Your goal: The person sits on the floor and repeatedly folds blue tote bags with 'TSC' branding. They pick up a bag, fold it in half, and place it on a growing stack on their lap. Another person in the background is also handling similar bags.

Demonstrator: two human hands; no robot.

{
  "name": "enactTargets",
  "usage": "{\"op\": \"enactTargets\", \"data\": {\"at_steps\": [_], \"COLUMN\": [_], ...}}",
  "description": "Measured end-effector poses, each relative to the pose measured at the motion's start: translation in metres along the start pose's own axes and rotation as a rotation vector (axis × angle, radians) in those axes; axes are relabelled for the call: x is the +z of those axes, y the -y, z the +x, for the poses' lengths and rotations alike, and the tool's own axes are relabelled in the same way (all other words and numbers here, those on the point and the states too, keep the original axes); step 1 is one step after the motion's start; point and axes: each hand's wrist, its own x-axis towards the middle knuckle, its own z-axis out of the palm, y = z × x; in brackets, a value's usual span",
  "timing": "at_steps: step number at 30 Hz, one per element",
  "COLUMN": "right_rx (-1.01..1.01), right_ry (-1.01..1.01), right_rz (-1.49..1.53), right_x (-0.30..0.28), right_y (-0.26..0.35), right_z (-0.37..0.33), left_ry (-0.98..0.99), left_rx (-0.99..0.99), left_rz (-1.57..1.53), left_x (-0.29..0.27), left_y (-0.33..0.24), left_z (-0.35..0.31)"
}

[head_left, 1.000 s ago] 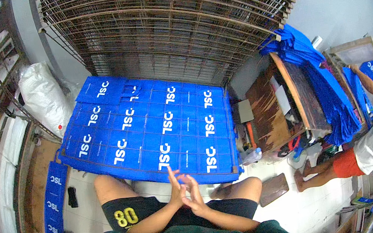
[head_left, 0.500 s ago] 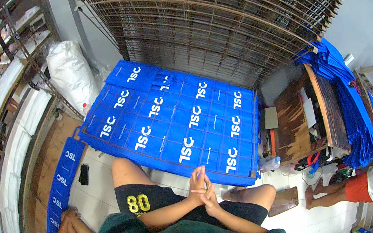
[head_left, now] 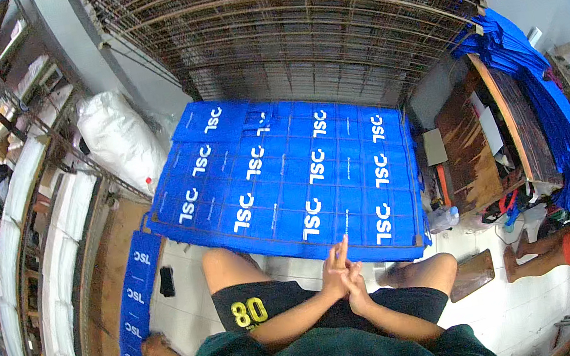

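Observation:
Above my lap, my left hand [head_left: 335, 274] and my right hand [head_left: 356, 290] are clasped, fingers laced or pressed together. Some fingertips point up and away from me. I see no object in either hand. Just beyond them, reaching almost to my fingertips, lies a wide layer of blue printed fabric [head_left: 286, 185] with white lettering. A thin rod grid lies over it, and a smaller folded blue piece [head_left: 205, 121] rests on its far left corner.
A large stack of rusty wire racks [head_left: 304, 18] leans beyond the fabric. A white sack [head_left: 118, 133] and shelves stand left. A dark phone-like object [head_left: 166, 281] lies on the floor. Right are a wooden cabinet [head_left: 469, 141] with blue fabric, a board [head_left: 472, 276] and a person's legs [head_left: 543, 256].
The whole view has shifted, so the fabric and my lap appear farther right. My hands stay clasped together.

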Motion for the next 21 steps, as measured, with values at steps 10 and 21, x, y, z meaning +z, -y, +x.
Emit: {"op": "enactTargets", "data": {"at_steps": [10, 21], "right_rx": [0.098, 0.288], "right_ry": [0.046, 0.176], "right_rz": [0.155, 0.323], "right_x": [-0.013, 0.003], "right_y": [0.008, 0.026], "right_z": [-0.008, -0.013], "left_ry": [0.127, -0.028], "left_rx": [0.398, 0.525], "left_rz": [-0.356, -0.234], "left_x": [-0.01, -0.009], "left_y": [-0.012, -0.008], "left_z": [-0.004, -0.011]}}
